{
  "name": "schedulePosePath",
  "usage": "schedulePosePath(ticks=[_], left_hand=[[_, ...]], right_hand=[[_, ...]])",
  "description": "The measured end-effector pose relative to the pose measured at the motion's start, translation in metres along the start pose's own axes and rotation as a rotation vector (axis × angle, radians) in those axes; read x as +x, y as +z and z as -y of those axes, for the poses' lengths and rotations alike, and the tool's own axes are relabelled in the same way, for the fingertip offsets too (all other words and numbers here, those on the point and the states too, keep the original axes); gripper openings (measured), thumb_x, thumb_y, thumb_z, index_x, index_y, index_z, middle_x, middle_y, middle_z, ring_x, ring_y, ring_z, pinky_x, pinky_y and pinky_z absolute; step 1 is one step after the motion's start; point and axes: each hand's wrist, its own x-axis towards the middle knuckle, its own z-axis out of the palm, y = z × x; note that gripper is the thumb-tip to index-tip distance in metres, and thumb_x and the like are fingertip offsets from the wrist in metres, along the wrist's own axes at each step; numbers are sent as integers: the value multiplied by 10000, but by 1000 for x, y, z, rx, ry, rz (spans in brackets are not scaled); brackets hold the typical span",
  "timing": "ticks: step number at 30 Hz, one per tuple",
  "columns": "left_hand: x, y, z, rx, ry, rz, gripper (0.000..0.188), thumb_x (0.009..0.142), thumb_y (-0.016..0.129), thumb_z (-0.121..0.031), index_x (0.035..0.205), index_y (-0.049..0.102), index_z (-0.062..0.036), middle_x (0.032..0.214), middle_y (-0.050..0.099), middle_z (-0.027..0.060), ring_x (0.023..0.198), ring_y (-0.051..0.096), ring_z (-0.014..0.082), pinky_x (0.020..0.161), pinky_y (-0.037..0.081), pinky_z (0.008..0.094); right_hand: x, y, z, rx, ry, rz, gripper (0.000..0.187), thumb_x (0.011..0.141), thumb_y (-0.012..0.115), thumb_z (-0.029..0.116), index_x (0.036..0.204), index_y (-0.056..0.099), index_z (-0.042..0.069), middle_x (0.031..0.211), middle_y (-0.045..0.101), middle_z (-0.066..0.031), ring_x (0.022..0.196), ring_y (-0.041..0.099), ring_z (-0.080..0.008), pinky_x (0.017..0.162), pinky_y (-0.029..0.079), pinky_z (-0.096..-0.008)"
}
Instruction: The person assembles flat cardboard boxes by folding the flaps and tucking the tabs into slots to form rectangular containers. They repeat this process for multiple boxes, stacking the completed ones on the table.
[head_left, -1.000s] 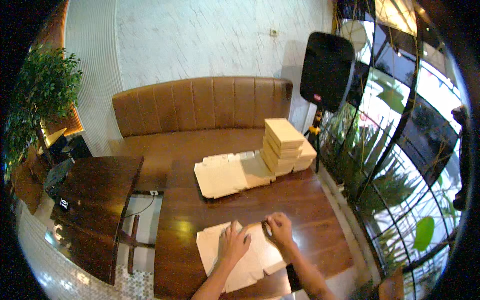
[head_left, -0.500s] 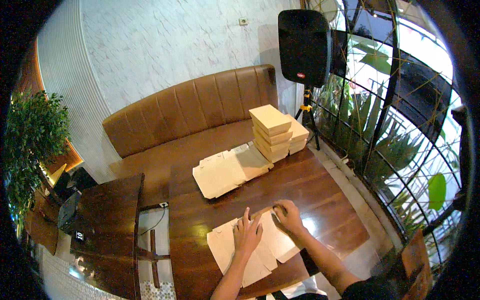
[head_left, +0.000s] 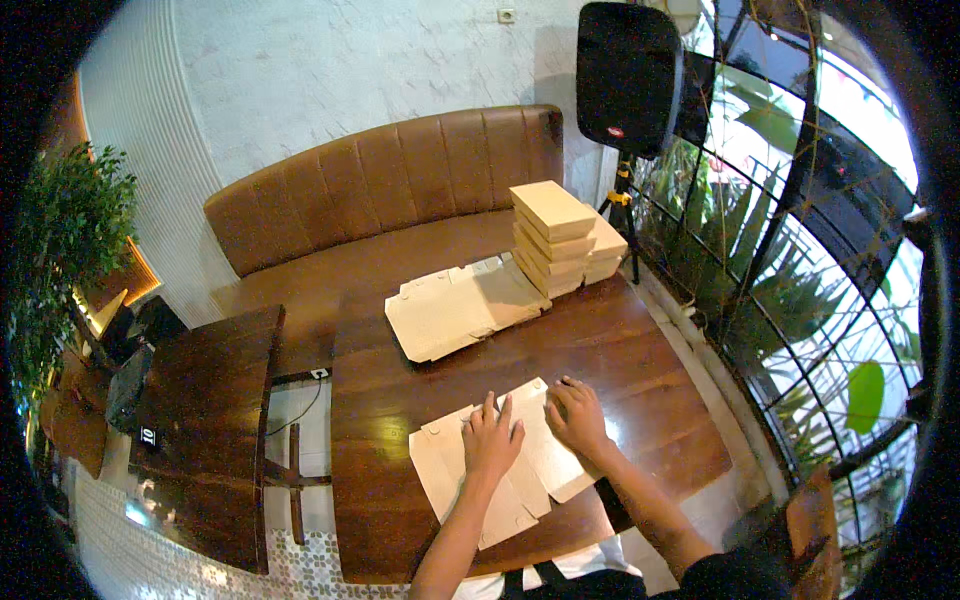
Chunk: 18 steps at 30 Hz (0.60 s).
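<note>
Dark sleeve (head_left: 740,575) showing at the lower edge, on the right arm; left hand (head_left: 490,440) lying palm-down and released, its fingers spreading over the middle of an unfolded cardboard blank (head_left: 540,455); right hand (head_left: 577,415) resting at the far right edge of the same piece, fingers bending; whether they are pinching that edge, cannot tell.

The blank is lying flat on the near part of a brown wooden tabletop (head_left: 390,400), slightly askew, its notched flaps opening outward; farther back, more flat cardboard (head_left: 440,315) is lying well apart from the hands, its right end reaching the foot of a box stack (head_left: 553,240); whether the boxes are standing on it, cannot tell; the stack is rising in slightly uneven layers, a shorter pile (head_left: 608,250) standing just behind it to the right.

Off to the left, a second tabletop (head_left: 210,380) is carrying a small dark sign (head_left: 148,437); beyond the boxes, a brown padded seat (head_left: 390,185) is curving along a pale veined wall (head_left: 330,70); a black loudspeaker (head_left: 628,80) is standing on a tripod (head_left: 622,200) beside it; a leafy plant (head_left: 80,220) is filling the far left.
</note>
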Motion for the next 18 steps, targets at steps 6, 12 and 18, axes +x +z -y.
schedulePosePath(ticks=[6,12,18], left_hand=[[-4,2,1,99,22,-67,587,1006,613,-452,1503,602,-140,1558,534,152,1211,564,318,1009,463,486],[-2,-4,-4,144,6,-93,558,999,622,-437,1481,629,-155,1560,547,118,1206,563,312,999,472,481],[2,-30,-1,113,-84,-68,478,992,647,-414,1401,698,-171,1425,602,70,1180,594,320,992,509,502]], right_hand=[[-4,-5,6,-198,44,193,474,1034,589,393,1404,679,110,1470,660,-97,1505,445,-398,1271,195,-630],[-7,-2,6,-167,87,258,574,1037,565,454,1492,600,106,1608,531,-109,1546,376,-426,1271,104,-689],[0,-24,-28,307,185,339,570,991,714,308,1514,568,136,1575,547,-170,1480,484,-370,1233,333,-540]])
